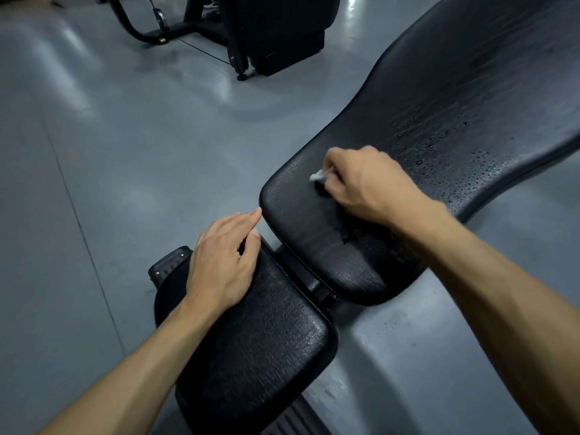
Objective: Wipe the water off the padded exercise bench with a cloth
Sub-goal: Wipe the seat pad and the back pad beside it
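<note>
On the wet back pad [439, 120], my right hand [367, 180] is pinching a cloth [318, 175]; my left hand [222, 262] is resting flat, fingers together, on the seat pad [266, 340].

Glossy grey floor [131, 127], black gym machine [251, 29]

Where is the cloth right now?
In the head view, the cloth is bunched under the right hand, which presses it on the long back pad, right of centre; only a white corner shows.
</note>
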Demonstrator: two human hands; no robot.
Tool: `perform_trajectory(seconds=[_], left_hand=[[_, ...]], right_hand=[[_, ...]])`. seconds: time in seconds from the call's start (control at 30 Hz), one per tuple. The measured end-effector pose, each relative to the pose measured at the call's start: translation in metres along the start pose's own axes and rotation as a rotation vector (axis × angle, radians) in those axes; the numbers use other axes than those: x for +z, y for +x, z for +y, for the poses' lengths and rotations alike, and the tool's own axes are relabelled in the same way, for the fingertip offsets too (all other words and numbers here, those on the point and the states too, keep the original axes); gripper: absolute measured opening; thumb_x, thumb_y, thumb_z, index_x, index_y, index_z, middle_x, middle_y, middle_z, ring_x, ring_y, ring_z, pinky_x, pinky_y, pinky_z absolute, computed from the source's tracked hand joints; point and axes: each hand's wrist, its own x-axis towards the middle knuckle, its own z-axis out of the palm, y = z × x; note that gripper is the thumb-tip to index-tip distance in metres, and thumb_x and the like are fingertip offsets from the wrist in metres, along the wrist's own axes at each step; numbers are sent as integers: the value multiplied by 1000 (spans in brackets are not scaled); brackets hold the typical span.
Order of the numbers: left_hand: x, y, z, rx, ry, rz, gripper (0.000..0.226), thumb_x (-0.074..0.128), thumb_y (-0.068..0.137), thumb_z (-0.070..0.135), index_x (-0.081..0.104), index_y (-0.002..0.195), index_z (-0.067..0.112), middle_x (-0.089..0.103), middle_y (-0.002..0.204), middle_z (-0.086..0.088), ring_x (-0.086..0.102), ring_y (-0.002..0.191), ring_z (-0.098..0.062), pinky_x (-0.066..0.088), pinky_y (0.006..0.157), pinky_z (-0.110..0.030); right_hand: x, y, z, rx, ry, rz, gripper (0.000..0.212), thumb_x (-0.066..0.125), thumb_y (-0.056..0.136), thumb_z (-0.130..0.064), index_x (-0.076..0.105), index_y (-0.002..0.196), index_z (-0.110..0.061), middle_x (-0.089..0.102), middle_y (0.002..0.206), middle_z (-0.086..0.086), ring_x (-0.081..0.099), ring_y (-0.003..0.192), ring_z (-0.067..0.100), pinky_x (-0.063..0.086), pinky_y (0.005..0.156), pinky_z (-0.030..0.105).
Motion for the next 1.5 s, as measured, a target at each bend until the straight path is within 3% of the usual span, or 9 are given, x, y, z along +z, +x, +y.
perform_trajectory(seconds=[0.23,0.4,0.6,0.77,0.93,1.1,1.27,1.4,1.5], left_hand=[[0,2,-2,20,-5,-5,50,35,101,44,61,141,29,62,140,13,52,133,-12,41,114,-43],[1,2,0,10,-9,-3,50,35,101,44,60,142,29,62,140,15,52,133,-10,41,113,-43],[-1,3,-1,11,-6,-10,52,34,100,46,60,142,29,62,140,14,52,134,-10,40,114,-43],[-1,2,1,11,-5,-6,52,34,100,46,61,141,28,62,140,14,51,134,-10,41,114,-43],[-2,1,3,-1,2,8,52,34,100,45,61,141,29,62,140,15,51,134,-9,41,114,-40],[-1,0,6,-5,9,5,51,35,100,44,61,141,28,61,140,14,51,134,-10,40,114,-40],[-3,0,7,3,34,2,52,35,100,44,61,142,27,61,141,13,52,134,-10,38,114,-32],[-2,0,9,-11,46,3,49,37,100,40,61,142,28,61,140,15,50,134,-7,33,111,-23],[-3,0,10,-20,39,1,49,37,100,42,61,142,29,60,140,16,50,133,-7,34,110,-25]], right_hand=[[11,-42,-32,-194,-17,-99,24,43,103,-32,53,120,-17,68,110,15,63,96,42,37,70,41],[-8,-17,4,8,-10,-30,25,44,103,-30,57,116,-14,65,107,21,61,95,45,43,73,43],[5,-52,-25,-214,7,-124,20,44,102,-29,53,116,-18,69,106,14,64,93,42,41,69,42],[-14,-31,14,-7,22,-22,24,45,102,-33,57,114,-16,66,101,18,63,93,44,44,70,42],[0,-60,-13,-173,44,-97,20,44,102,-31,52,115,-18,69,106,13,64,94,43,44,72,43],[-9,-46,7,-54,41,-8,20,44,102,-31,53,113,-16,67,101,16,59,86,42,39,69,41],[0,-74,-18,-171,16,-101,20,42,103,-32,47,118,-20,68,112,8,64,96,40,33,67,38],[-11,-60,8,-18,21,-13,21,43,103,-32,51,116,-17,68,105,13,54,80,38,35,67,38],[-10,-68,4,-43,-33,-20,14,42,103,-32,43,108,-19,67,111,10,62,92,40,34,68,38]])
